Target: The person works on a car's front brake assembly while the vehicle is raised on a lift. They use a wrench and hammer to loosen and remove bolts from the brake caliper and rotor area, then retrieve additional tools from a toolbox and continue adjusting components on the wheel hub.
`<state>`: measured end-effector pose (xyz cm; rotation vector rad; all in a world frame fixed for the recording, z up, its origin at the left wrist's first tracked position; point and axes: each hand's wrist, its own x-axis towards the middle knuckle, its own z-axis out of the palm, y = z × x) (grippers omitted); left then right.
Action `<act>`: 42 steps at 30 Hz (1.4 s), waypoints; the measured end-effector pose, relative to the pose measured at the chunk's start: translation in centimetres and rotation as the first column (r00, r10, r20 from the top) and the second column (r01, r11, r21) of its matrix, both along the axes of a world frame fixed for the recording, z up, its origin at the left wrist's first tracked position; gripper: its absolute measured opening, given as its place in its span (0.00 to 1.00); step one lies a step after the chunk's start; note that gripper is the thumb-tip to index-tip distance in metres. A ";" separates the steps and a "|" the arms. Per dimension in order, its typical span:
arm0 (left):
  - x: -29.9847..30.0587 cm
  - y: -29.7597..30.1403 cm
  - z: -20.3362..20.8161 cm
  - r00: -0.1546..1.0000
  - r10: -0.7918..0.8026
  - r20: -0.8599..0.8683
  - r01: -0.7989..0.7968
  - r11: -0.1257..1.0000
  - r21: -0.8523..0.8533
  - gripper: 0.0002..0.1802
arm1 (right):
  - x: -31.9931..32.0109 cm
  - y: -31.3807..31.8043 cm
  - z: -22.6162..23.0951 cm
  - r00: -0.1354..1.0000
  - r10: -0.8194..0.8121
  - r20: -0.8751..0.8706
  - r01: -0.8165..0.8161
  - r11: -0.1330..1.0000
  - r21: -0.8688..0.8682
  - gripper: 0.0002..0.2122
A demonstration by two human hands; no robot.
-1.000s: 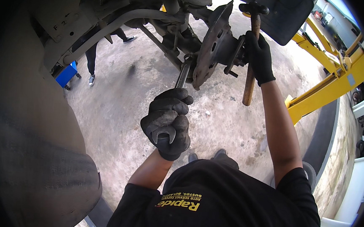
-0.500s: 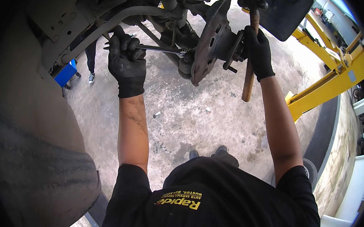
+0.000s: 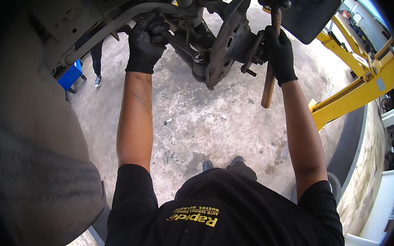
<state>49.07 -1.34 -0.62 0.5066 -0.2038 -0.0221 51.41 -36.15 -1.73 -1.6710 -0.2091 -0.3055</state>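
My left hand (image 3: 146, 44), in a black glove, is closed round a wrench (image 3: 182, 44). The wrench slants down to the right, and its ring end sits at the joint beside the rusty brake dust shield (image 3: 228, 40). My right hand (image 3: 281, 56), also gloved, holds a hammer (image 3: 269, 80) upright by its wooden handle, head at the top. The fingers of that hand are partly hidden against the wheel hub (image 3: 255, 54). Below the wrench's ring end hangs a rounded joint (image 3: 199, 70).
Suspension arms (image 3: 136, 16) and the vehicle's underbody (image 3: 58, 22) crowd the upper left. A yellow lift arm (image 3: 361, 95) stands at the right. On the left are a blue cart (image 3: 70, 76) and another person's leg (image 3: 96, 61). Small debris (image 3: 168, 121) lies on the concrete floor (image 3: 207, 110).
My left hand has moved up and slightly right, swinging the wrench from nearly level to a downward slant. The right hand and hammer have stayed nearly in place.
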 end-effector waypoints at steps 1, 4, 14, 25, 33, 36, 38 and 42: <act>0.4 -0.2 0.2 0.996 -0.092 0.016 0.094 0.990 -0.106 0.11 | 0.0 0.0 0.1 1.000 0.000 -0.004 0.000 1.000 -0.007 0.17; 1.4 -0.4 0.9 0.999 0.028 -0.029 -0.026 0.998 0.051 0.11 | -0.1 -0.1 0.2 1.000 0.005 -0.009 -0.006 1.000 -0.014 0.17; 0.2 -0.8 0.1 0.997 0.061 0.038 -0.064 0.993 0.100 0.13 | 0.3 -0.4 -0.3 0.999 0.051 0.000 -0.051 0.999 0.007 0.17; -2.4 -1.4 -0.4 0.871 0.466 0.156 -0.492 0.833 0.253 0.08 | 0.1 -0.3 0.0 0.999 0.042 -0.020 -0.043 0.999 -0.014 0.18; -12.6 -8.6 0.1 0.552 0.777 0.303 -0.825 0.563 0.058 0.05 | 0.2 -0.4 0.2 0.999 0.039 -0.005 -0.039 0.999 -0.024 0.18; -17.6 -17.7 -3.5 0.287 0.644 0.709 -0.915 0.404 0.003 0.16 | 0.1 -0.3 0.1 0.998 0.063 -0.014 -0.063 0.998 0.003 0.17; -18.8 -19.1 -5.0 0.288 0.481 0.828 -0.933 0.335 0.129 0.21 | 0.1 -0.3 0.2 0.996 0.069 -0.050 -0.068 0.997 0.019 0.17; -19.2 -17.3 -6.0 0.367 0.476 0.799 -0.919 0.316 0.234 0.21 | 0.0 -0.4 0.2 0.999 0.025 -0.041 -0.027 0.999 -0.030 0.18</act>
